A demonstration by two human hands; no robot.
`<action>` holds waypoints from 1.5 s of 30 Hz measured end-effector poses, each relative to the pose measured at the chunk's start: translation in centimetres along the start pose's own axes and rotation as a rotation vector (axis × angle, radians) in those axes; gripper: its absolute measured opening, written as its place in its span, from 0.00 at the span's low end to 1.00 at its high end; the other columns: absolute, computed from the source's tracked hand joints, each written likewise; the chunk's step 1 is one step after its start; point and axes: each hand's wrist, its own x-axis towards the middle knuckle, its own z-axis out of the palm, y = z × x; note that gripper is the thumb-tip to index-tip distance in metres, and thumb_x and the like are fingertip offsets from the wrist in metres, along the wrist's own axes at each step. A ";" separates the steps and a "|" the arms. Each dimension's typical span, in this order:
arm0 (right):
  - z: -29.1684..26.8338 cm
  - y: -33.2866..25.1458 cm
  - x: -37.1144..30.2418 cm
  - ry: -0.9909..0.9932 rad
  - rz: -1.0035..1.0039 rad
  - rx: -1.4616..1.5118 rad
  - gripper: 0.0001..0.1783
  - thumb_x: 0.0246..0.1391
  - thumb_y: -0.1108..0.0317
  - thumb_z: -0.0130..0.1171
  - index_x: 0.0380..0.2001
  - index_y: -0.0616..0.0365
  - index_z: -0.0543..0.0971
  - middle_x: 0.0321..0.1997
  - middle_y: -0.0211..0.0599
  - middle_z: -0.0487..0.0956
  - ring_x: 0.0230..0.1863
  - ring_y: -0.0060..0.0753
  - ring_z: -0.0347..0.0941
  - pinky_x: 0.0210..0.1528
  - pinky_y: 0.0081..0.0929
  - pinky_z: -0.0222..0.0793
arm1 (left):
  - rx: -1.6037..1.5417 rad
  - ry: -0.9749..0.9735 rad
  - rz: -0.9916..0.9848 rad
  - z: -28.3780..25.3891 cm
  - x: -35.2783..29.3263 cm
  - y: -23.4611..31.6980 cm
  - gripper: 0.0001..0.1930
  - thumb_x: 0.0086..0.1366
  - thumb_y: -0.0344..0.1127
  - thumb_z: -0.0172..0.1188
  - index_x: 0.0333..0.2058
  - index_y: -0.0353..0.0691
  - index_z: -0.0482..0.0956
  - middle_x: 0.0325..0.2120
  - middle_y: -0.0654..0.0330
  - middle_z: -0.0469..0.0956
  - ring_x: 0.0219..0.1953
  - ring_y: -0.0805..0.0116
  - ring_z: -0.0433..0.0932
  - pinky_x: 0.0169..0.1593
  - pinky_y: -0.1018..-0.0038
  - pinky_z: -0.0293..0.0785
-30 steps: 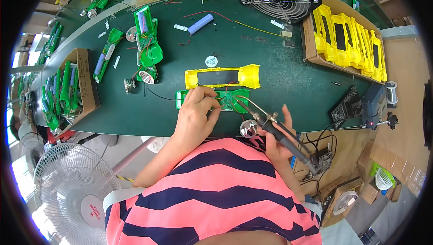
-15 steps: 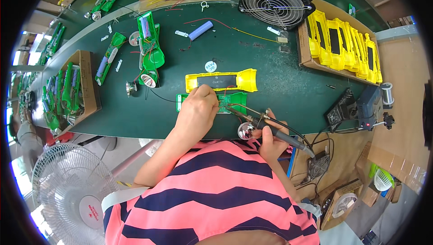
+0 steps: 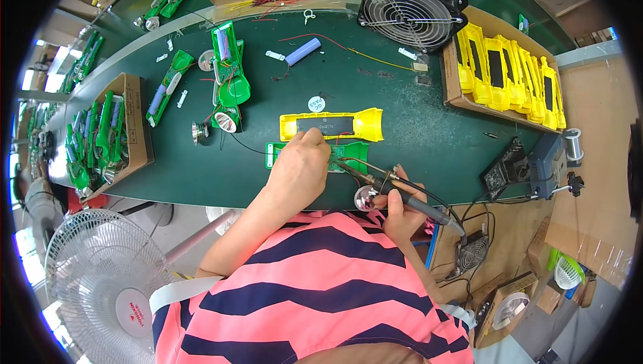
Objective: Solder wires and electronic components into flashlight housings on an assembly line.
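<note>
Table [image 3: 429,153], green, flat and hard-looking, spans the room, its top scuffed past the middle and strewn with scraps. A white fan [image 3: 100,283] stands off its near left side; brown cardboard [image 3: 586,247] lies low on the right. The right box [image 3: 451,89] is packed with yellow shells, the left box [image 3: 138,123] with green ones, and a black fan [image 3: 412,16] sits toward the back.

The iron [image 3: 420,204] is in the right hand [image 3: 400,213], thumb and fingers closed round the handle, tip at the green shell [image 3: 356,151]. It is probably light, with some drag from its cord; only the handle looks safe to grip.

The green shell lies before the person, just on the near side of the yellow shell [image 3: 368,125]. Both look like light, stiff plastic, apt to slide; the rims or ends are the place to hold. The left hand [image 3: 300,166] is curled over the green shell, fingers bunched; whether they pinch anything cannot be told. The reflector [image 3: 365,198] lies beside the right thumb, likely easy to smudge. Smallest is a red wire [image 3: 341,134], soft and probably fragile at its joint
</note>
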 end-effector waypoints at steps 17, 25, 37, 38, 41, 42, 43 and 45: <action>0.3 -0.4 0.2 0.054 0.093 0.064 0.09 0.47 0.77 0.50 0.34 0.67 0.67 0.17 0.35 0.74 0.24 0.22 0.74 0.63 0.41 0.41 | 0.092 -0.084 0.015 -0.3 0.8 0.4 0.00 0.44 0.21 0.52 0.18 0.30 0.70 0.25 0.51 0.68 0.30 0.52 0.70 0.34 0.64 0.69; -1.2 0.1 0.3 0.139 0.002 -0.048 0.08 0.47 0.76 0.49 0.34 0.65 0.67 0.30 0.47 0.75 0.15 0.24 0.69 0.42 0.30 0.67 | 0.184 -0.066 0.058 -0.1 0.8 0.4 0.02 0.43 0.23 0.50 0.17 0.32 0.71 0.22 0.50 0.68 0.27 0.53 0.71 0.32 0.65 0.70; -2.0 0.5 -0.4 0.376 0.171 -0.170 0.12 0.52 0.66 0.50 0.36 0.63 0.68 0.21 0.37 0.72 0.18 0.21 0.64 0.20 0.16 0.60 | 0.305 -0.147 -0.043 0.1 -0.3 0.9 0.07 0.38 0.27 0.57 0.22 0.35 0.76 0.29 0.54 0.69 0.33 0.61 0.70 0.35 0.71 0.69; -2.4 0.5 -0.5 0.316 0.139 -0.173 0.13 0.51 0.66 0.52 0.35 0.66 0.69 0.24 0.42 0.73 0.22 0.29 0.67 0.23 0.22 0.64 | 0.313 -0.123 -0.033 0.2 -0.4 0.9 0.07 0.39 0.27 0.57 0.22 0.36 0.76 0.29 0.54 0.69 0.32 0.61 0.70 0.35 0.72 0.69; -3.2 0.3 -0.5 0.196 0.007 -0.325 0.15 0.50 0.65 0.54 0.33 0.69 0.69 0.24 0.47 0.72 0.21 0.32 0.68 0.19 0.26 0.64 | 0.263 -0.017 -0.012 -0.2 -0.7 0.9 0.07 0.40 0.27 0.57 0.23 0.36 0.74 0.30 0.54 0.68 0.32 0.61 0.71 0.35 0.72 0.69; -3.2 0.2 -0.5 0.203 0.092 -0.266 0.16 0.48 0.65 0.57 0.34 0.69 0.69 0.27 0.48 0.72 0.25 0.35 0.69 0.24 0.28 0.66 | 0.212 0.091 0.019 -0.7 -0.9 0.8 0.07 0.40 0.28 0.57 0.22 0.36 0.73 0.31 0.55 0.68 0.32 0.62 0.71 0.35 0.73 0.69; -2.9 0.0 -0.4 0.210 0.178 -0.207 0.18 0.46 0.66 0.59 0.36 0.68 0.70 0.29 0.48 0.73 0.28 0.38 0.71 0.29 0.31 0.69 | 0.207 0.064 -0.002 -1.2 -1.2 0.9 0.07 0.40 0.28 0.57 0.22 0.36 0.73 0.31 0.55 0.68 0.32 0.62 0.71 0.35 0.73 0.69; -2.1 -0.3 -0.1 0.248 0.091 -0.203 0.15 0.49 0.66 0.55 0.36 0.66 0.69 0.27 0.44 0.73 0.23 0.30 0.67 0.25 0.23 0.65 | 0.148 0.203 0.099 -2.6 -2.2 0.8 0.03 0.45 0.30 0.56 0.20 0.38 0.76 0.32 0.55 0.70 0.36 0.62 0.71 0.36 0.72 0.69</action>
